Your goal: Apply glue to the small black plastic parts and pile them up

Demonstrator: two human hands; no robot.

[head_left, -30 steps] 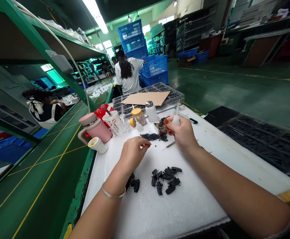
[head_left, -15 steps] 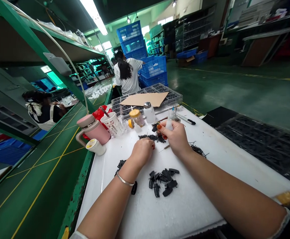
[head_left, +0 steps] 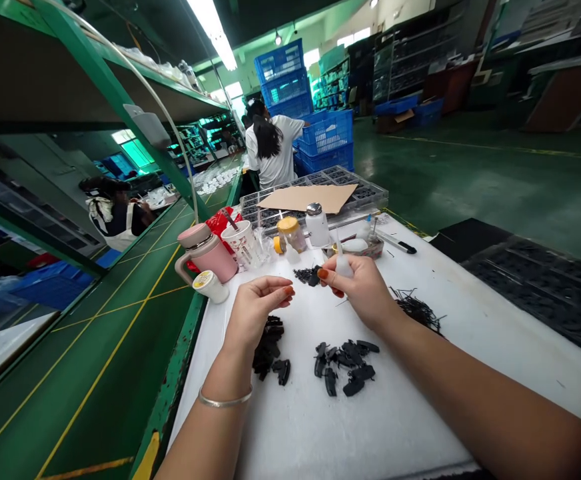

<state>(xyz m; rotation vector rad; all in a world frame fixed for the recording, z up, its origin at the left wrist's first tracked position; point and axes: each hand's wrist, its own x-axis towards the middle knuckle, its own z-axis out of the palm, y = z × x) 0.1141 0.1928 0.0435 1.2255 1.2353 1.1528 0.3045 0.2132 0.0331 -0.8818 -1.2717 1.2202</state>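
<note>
Two black piles sit on our tabletop [head_left: 295, 433]. Far left: mug [head_left: 216, 260], small jar [head_left: 211, 288] just in front, cup [head_left: 240, 245] to its right, likely pushed to the edge for elbow room. Left hand [head_left: 253, 313]: thumb and index tips close; we can't tell if they meet or pinch something tiny. Left pile [head_left: 270, 352] is partly hidden by that wrist. Bits heap [head_left: 301, 274] lies beyond, partly blocked by the part [head_left: 314, 276]; outlines merge, so we can't make out its shape. Squeeze bottle [head_left: 344, 265] points nozzle up, presumably against drips. Right pile [head_left: 354, 355] lies nearer us, spread loose, perhaps for easy picking. Right hand [head_left: 363, 293] is clamped on bottle and part together, we guess to save a put-down. Knife [head_left: 396, 241] lies flat beyond. Sticks [head_left: 416, 310]: near side covered by our right forearm, itself lost in dark at frame edge.
</note>
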